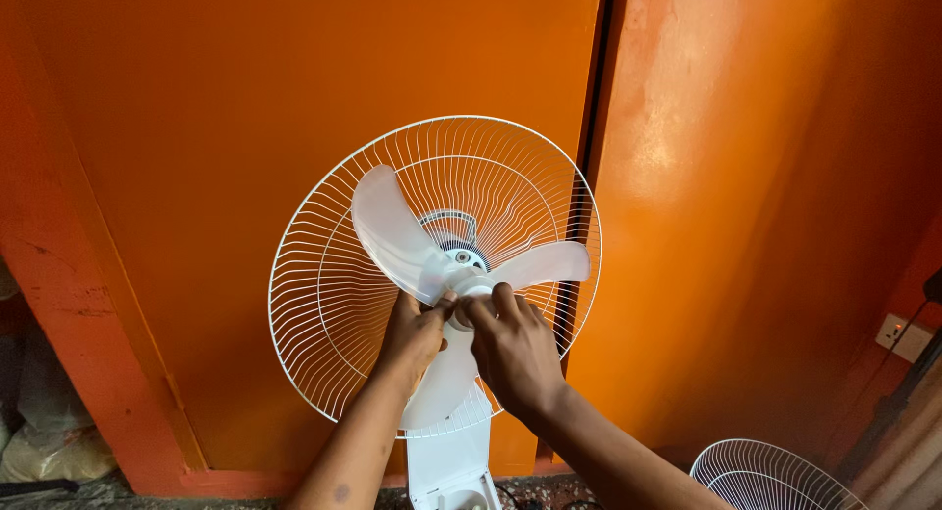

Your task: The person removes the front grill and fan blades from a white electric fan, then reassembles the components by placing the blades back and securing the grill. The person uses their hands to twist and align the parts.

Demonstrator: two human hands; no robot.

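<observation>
Orange painted walls point(245, 98) are seen all around, with a dark gap point(601, 69) running down between two of them. A small white wall socket point(904, 333) is fixed low on the right. A round white wire fan guard point(324, 304) is stood in the middle, with a white three-blade plastic fan blade point(392, 226) inside it. The blade's white hub point(469, 292) is pinched by the left hand point(412, 335) and the right hand point(512, 348), fingers curled tight. Another white wire guard point(770, 476) is laid at the bottom right.

Perhaps a repair workshop, orange walls point(245, 98), spare fan guard point(770, 479), wall socket point(898, 331)
</observation>
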